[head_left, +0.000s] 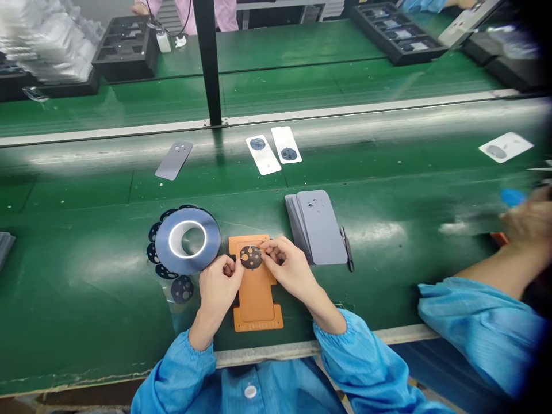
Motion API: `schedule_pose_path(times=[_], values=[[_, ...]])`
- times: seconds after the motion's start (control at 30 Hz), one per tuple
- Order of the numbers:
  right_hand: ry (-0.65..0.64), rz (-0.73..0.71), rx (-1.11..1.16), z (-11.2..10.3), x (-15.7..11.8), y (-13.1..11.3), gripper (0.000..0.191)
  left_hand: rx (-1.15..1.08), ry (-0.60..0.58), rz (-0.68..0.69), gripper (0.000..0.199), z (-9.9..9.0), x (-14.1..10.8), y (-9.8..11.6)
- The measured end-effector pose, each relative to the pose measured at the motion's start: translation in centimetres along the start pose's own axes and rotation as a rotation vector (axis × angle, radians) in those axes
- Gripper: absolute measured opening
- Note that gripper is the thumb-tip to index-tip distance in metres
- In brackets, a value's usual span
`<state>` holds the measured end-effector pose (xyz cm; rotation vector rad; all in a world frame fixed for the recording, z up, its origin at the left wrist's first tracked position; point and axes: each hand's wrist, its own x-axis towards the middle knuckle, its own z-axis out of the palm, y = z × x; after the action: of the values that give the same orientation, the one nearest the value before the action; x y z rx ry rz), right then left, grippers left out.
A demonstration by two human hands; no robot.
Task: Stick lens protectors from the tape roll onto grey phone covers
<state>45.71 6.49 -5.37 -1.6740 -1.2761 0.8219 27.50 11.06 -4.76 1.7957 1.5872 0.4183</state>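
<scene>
Looks like factory assembly line for small flat parts. Shown by long green bench (107, 322), with second green surface (280, 52) beyond pale rail (150, 130) and black upright post (209, 75). On bench: stacked grey panels (325, 230), orange fixture (255, 293) under dark perforated disc (250, 257), wide roll (166, 238). Across rail: black compartmented trays (414, 57), heaped clear plastic packaging (52, 34). Matching blue sleeves (366, 362) on neighbouring workers, pink garment (225, 14) on person opposite.

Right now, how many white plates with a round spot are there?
3: left plate and middle plate, close together beyond the grey stack; right plate, well off to the right.
</scene>
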Motion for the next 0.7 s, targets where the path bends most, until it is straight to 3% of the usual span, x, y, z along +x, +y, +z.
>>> schedule_pose_path(times=[0.1, 0.2, 0.33, 0.43, 0.53, 0.7], values=[[-0.002, -0.035, -0.046, -1.2, -0.5, -1.3, 0.017, -0.043, -0.015, 0.015, 0.029, -0.2, -0.2, -0.3], [0.036, -0.138, -0.231, -4.7, 0.6, -2.7, 0.021, -0.081, -0.020, 0.035, 0.028, -0.4, -0.3, -0.6], [0.096, -0.192, -0.678, -11.0, 5.5, -2.2, 0.046, -0.146, -0.042, 0.056, 0.028, -0.8, -0.4, -1.0], [-0.034, -0.117, -0.790, -14.3, 9.2, -0.2, 0.057, -0.216, -0.060, 0.079, 0.028, -1.1, -0.5, -1.4], [-0.085, -0.098, -0.729, -15.3, 10.8, 1.3, 0.052, -0.298, -0.098, 0.092, 0.028, -1.3, -0.5, -1.9], [0.096, -0.131, -0.612, -15.5, 10.3, 1.1, 0.035, -0.374, -0.157, 0.099, 0.025, -1.6, -0.7, -2.7]])
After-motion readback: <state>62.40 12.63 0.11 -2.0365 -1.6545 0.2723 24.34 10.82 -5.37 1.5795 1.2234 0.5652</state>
